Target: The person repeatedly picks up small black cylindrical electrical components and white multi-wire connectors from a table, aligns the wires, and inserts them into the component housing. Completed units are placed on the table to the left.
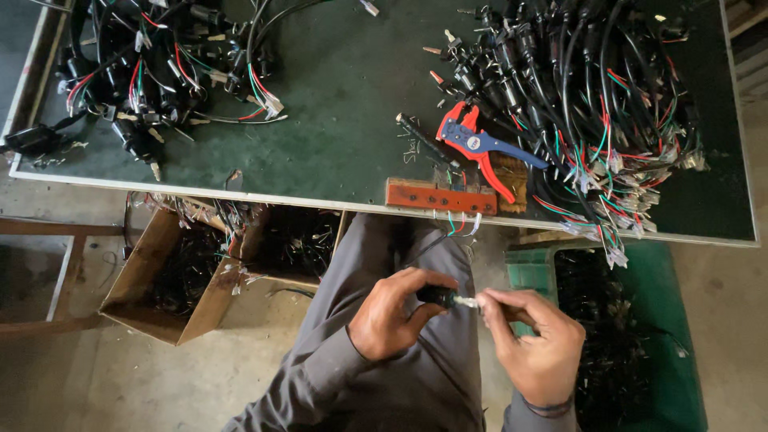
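Observation:
My left hand (392, 316) grips a small black cylindrical switch part (438, 296) over my lap. Its wires (458, 226) run up toward the table edge. My right hand (538, 348) pinches a small silver key or metal tip (468, 302) at the end of that black part. Both hands meet just below the front edge of the dark green table (344, 104). A red and blue wire stripper (480, 148) lies on the table above my hands, next to a red block with holes (438, 196).
A large heap of black wired parts (592, 88) fills the table's right side, and another heap (152, 64) lies at the left. Below the table stand a cardboard box (172, 276) of scraps at left and a green crate (632, 336) at right.

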